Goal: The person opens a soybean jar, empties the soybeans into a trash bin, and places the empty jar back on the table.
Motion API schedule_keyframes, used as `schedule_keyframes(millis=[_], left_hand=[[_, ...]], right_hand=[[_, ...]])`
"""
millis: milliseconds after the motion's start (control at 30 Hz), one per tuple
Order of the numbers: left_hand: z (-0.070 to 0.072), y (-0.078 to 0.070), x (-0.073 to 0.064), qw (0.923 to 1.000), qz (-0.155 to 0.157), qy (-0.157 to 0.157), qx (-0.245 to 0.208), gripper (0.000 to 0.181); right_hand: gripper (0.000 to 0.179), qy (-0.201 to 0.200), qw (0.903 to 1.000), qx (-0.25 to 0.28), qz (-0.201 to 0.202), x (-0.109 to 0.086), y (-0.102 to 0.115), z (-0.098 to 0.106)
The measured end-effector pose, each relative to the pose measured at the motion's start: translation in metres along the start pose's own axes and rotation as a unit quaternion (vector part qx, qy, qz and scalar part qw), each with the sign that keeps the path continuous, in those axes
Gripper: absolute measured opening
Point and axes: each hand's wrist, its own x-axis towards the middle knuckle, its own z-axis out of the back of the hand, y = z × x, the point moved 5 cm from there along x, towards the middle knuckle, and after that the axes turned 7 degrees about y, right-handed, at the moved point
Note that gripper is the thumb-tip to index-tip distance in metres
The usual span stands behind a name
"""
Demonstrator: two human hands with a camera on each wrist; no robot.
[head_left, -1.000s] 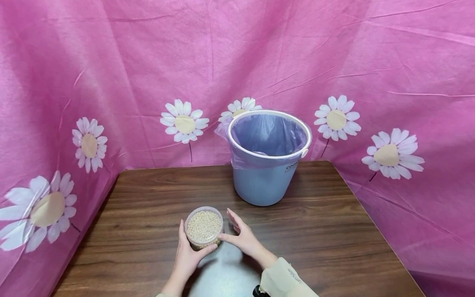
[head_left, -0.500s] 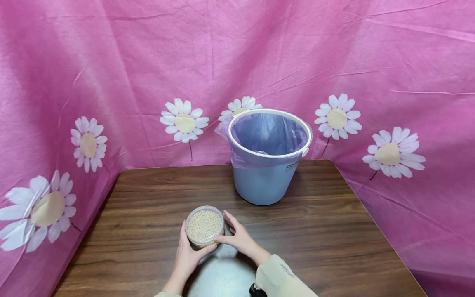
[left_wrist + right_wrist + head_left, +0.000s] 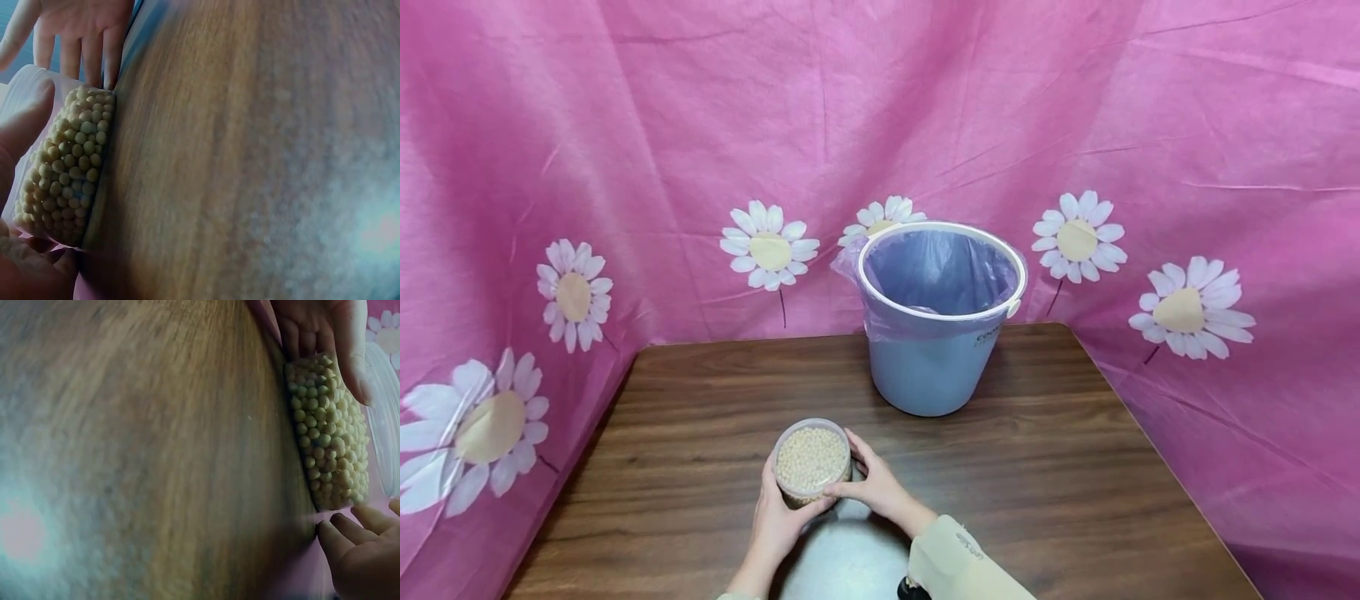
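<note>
A round clear plastic tub [image 3: 811, 463], full of pale yellow soybeans [image 3: 69, 169], stands near the front middle of the wooden table. My left hand [image 3: 778, 508] grips its left side, thumb along the front wall and fingers behind it. My right hand [image 3: 876, 485] holds the other side, with the thumb at the near rim and fingertips at the far right wall; its palm stays apart from the tub. In the right wrist view, the right fingers [image 3: 340, 540] reach the tub's end.
A light blue bucket [image 3: 928, 375] with a white rim and a purple plastic liner [image 3: 887, 321] stands at the back right of the table [image 3: 700, 400]. Pink cloth [image 3: 820, 108] with printed daisies surrounds the back and sides. Bright glare lies on the tabletop in front.
My right hand has come left and closer around the tub, its thumb sliding further along the front rim. The left hand keeps its grip, and the tub has barely moved.
</note>
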Motion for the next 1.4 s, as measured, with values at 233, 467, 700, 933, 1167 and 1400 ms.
schedule_keyframes(millis=[233, 467, 700, 933, 1167, 1400], left_hand=[[-0.003, 0.001, -0.003, 0.9998, 0.007, -0.019, -0.001, 0.115], [-0.003, -0.005, -0.004, 0.9985, 0.016, -0.040, -0.032, 0.112], [-0.001, -0.020, -0.005, 0.9963, -0.010, -0.057, -0.064, 0.112], [0.002, -0.041, -0.006, 0.9950, -0.043, -0.063, -0.064, 0.113], [0.002, -0.065, -0.011, 0.9920, -0.070, -0.058, -0.088, 0.115], [0.005, -0.082, -0.016, 0.9902, -0.105, -0.060, -0.070, 0.118]], right_hand=[[0.103, -0.016, 0.9999, 0.002, -0.003, -0.002, 0.000, -0.003], [0.102, -0.040, 0.9992, -0.004, 0.001, 0.000, 0.012, -0.002], [0.098, -0.077, 0.9967, -0.008, 0.024, -0.003, 0.029, 0.006], [0.106, -0.101, 0.9947, -0.001, 0.020, -0.015, 0.048, 0.015], [0.105, -0.108, 0.9931, -0.007, 0.047, -0.027, 0.066, 0.023], [0.116, -0.083, 0.9956, -0.016, 0.040, -0.039, 0.083, 0.028]])
